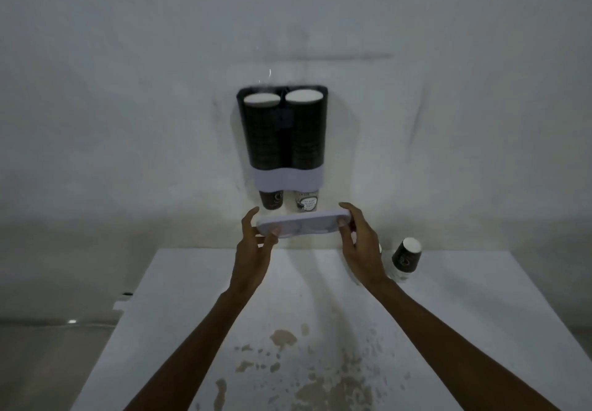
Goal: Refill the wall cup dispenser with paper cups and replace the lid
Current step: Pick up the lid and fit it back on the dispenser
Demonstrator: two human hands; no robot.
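Observation:
A two-tube cup dispenser [283, 132] hangs on the wall, its top uncovered. Both dark tubes are full of stacked paper cups [302, 96], whose white rims show at the top. One dark cup [271, 199] and one white printed cup [306, 200] stick out below the pale lower band. I hold the pale oval lid [302, 224] level in the air just under the dispenser. My left hand [254, 241] grips its left end and my right hand [357, 237] grips its right end.
A white table [464, 330] with brown stains near its front stands against the wall below the dispenser. A short stack of dark and white paper cups [405, 258] lies tilted on it, right of my right hand. The floor drops away at the left.

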